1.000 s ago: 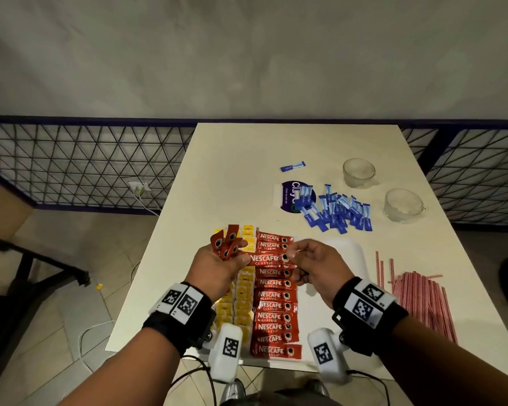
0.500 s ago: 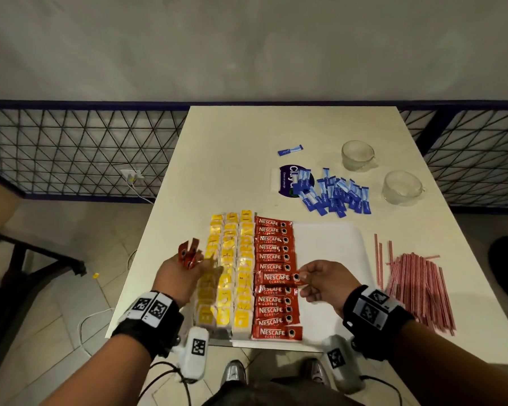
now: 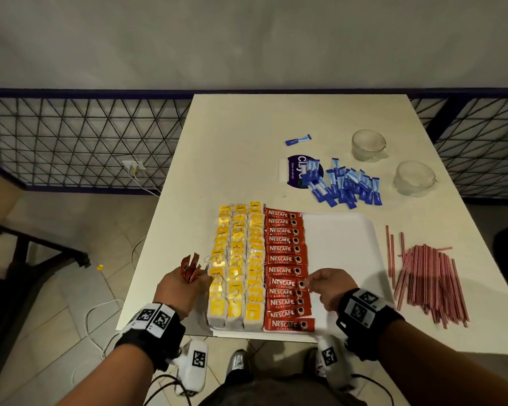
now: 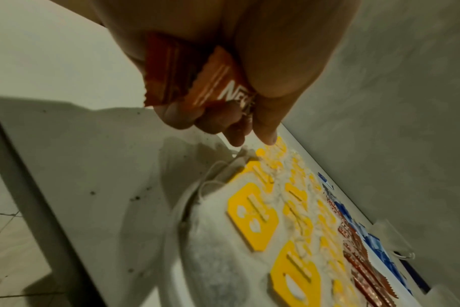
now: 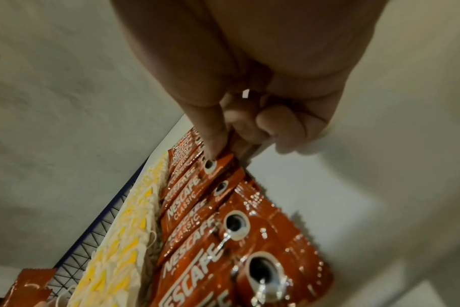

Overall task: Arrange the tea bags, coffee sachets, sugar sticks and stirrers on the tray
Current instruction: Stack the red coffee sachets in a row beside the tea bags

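A white tray (image 3: 339, 244) lies on the table with three columns of yellow-tagged tea bags (image 3: 236, 259) and one column of red coffee sachets (image 3: 285, 259). My left hand (image 3: 185, 284) grips a bunch of red coffee sachets (image 3: 189, 268) (image 4: 197, 83) just left of the tea bags. My right hand (image 3: 323, 284) (image 5: 223, 143) pinches the right end of one coffee sachet (image 3: 285, 283) (image 5: 210, 164) lying in the column. Blue sugar sticks (image 3: 343, 184) are heaped beyond the tray. Pink stirrers (image 3: 425, 276) lie to its right.
Two glass cups (image 3: 367, 145) (image 3: 414, 177) stand at the far right of the table. One stray sugar stick (image 3: 297, 139) and a purple sticker (image 3: 296, 171) lie farther back. A wire fence (image 3: 71, 136) runs behind the table, whose left edge is close to my left hand.
Both hands came down and toward me. The left hand carried its bunch of sachets leftward off the tray. The right hand lowered one sachet into the column.
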Tool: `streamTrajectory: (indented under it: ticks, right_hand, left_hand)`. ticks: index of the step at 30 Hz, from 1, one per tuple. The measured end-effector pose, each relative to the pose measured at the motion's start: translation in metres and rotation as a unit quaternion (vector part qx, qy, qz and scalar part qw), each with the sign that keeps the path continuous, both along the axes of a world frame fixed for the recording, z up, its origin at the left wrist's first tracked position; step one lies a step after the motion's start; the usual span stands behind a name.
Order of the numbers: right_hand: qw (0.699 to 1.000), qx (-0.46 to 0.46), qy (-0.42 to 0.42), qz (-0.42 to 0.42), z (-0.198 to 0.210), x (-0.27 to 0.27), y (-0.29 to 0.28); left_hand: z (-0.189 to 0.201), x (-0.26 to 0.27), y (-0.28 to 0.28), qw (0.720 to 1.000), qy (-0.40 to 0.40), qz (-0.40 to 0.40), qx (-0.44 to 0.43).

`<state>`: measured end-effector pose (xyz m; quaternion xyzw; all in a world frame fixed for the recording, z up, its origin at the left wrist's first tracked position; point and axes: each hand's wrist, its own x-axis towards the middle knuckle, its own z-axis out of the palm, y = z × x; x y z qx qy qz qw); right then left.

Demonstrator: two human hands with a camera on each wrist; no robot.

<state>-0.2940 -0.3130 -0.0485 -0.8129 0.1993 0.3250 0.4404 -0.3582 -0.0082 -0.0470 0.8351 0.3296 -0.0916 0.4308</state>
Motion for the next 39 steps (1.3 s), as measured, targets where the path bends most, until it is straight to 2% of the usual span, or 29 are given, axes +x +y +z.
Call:
streamTrajectory:
  ticks: [3,8,20,23,25,28,30,33,36,39]
  right_hand:
    - [0.999,-0.032,-0.01,0.008,0.0,0.002,0.003]
    - [0.99,-0.109,-0.044,0.073,0.007,0.004,0.008]
    - [0.991,-0.11,-0.05,0.065,0.007,0.004,0.008]
    - [0.986,-0.138,-0.056,0.078,0.01,0.006,0.007]
    - [0.982,-0.145,-0.098,0.073,0.02,0.009,0.008]
    - [0.978,-0.04,-0.187,0.082,0.05,0.014,0.018]
    - [0.966,0.049,-0.202,0.152,0.074,0.016,0.033]
    - [0.942,0.147,-0.205,0.221,0.096,0.016,0.052]
    - [0.932,0.2,-0.243,0.181,0.104,0.017,0.054]
    - [0.945,0.215,-0.229,0.089,0.103,0.02,0.044]
  left_hand:
    - [-0.003,-0.001,0.001,1.0,0.01,-0.016,0.002]
    - [-0.005,-0.002,0.002,0.999,0.019,-0.035,0.016]
    - [-0.003,-0.002,0.001,0.999,0.024,-0.04,0.006]
    - [0.01,-0.003,-0.002,0.998,0.021,-0.021,-0.051]
    - [0.029,-0.003,-0.003,0.993,0.012,-0.035,-0.112]
    - [0.062,0.003,-0.013,0.975,-0.004,-0.1,-0.198]
    - [0.079,0.009,-0.026,0.954,-0.001,-0.145,-0.262]
    - [0.096,0.022,-0.052,0.926,0.015,-0.235,-0.296]
    - [0.103,0.032,-0.068,0.907,0.01,-0.27,-0.324]
    - [0.102,0.036,-0.07,0.915,-0.028,-0.206,-0.347]
